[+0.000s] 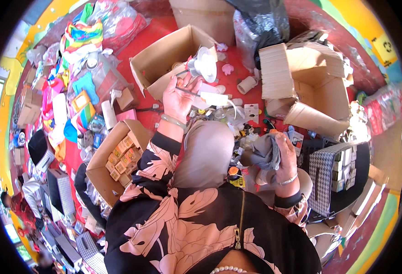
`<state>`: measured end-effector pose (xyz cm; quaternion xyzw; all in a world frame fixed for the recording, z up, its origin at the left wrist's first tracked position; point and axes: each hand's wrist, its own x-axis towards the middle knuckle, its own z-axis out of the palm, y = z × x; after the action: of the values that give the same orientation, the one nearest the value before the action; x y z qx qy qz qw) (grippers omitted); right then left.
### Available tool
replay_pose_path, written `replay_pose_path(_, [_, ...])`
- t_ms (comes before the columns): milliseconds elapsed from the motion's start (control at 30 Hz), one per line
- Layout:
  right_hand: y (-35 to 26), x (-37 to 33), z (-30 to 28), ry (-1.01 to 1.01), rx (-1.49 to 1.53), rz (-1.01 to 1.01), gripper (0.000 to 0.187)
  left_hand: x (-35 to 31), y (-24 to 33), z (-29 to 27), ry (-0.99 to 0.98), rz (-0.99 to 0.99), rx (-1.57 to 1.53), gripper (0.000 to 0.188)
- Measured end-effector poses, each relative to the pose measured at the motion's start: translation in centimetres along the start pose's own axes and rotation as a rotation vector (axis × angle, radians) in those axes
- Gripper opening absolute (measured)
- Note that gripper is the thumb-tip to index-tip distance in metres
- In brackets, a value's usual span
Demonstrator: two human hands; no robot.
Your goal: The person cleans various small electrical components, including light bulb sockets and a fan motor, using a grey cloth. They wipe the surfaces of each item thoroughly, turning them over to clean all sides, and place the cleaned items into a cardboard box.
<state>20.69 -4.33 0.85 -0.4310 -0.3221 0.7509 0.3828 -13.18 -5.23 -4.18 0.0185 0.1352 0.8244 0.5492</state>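
Note:
In my left hand, raised palm up at the centre, the fingers are curled round the fittings of a white round downlight. Its wide rim faces right, and a dark cable crosses my fingers. A small white block, perhaps the lamp's driver, hangs beside that hand at the cable's end. My right hand grips a crumpled grey cloth above my right leg. Between and beyond my knees lies a pile of small loose parts, too cluttered to tell apart.
An open cardboard box stands just beyond my left hand, another at the far right. A carton of small orange boxes is by my left side. At right, a houndstooth-covered bin holds small white boxes. Mixed goods line the left.

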Motion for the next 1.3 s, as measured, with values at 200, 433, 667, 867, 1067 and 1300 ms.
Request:
replay_pose_path(200, [-2.3,0.1,-1.6,-0.073,0.279,-0.172,0.026,-1.7,-3.0,8.5,-0.109,-0.155,0.059,0.027])
replay_pose_path(433, [-11.3,-1.9,3.7,-0.383,0.368,-0.643,0.059,-2.4,-8.1,11.0,-0.275,-0.389,-0.133,0.023])
replay_pose_path(667, [-10.3,2.6,3.5,-0.167,-1.047,-1.337,0.060,-4.3,-12.3,12.9,-0.382,-0.617,0.108,0.032])
replay_pose_path(867, [-8.6,4.5,1.2,0.122,-0.568,-0.919,0.065,-3.9,-13.3,11.5,-0.388,-0.664,0.306,0.035])
replay_pose_path(1067, [-9.2,5.9,0.5,0.241,-0.276,-0.723,0.024,-2.7,-14.2,10.3,-0.433,-0.761,0.352,0.034])
replay_pose_path(1300, [-9.3,6.4,0.1,0.072,-0.281,-0.530,0.029,-2.8,-14.5,11.2,-0.654,-0.613,0.782,0.058])
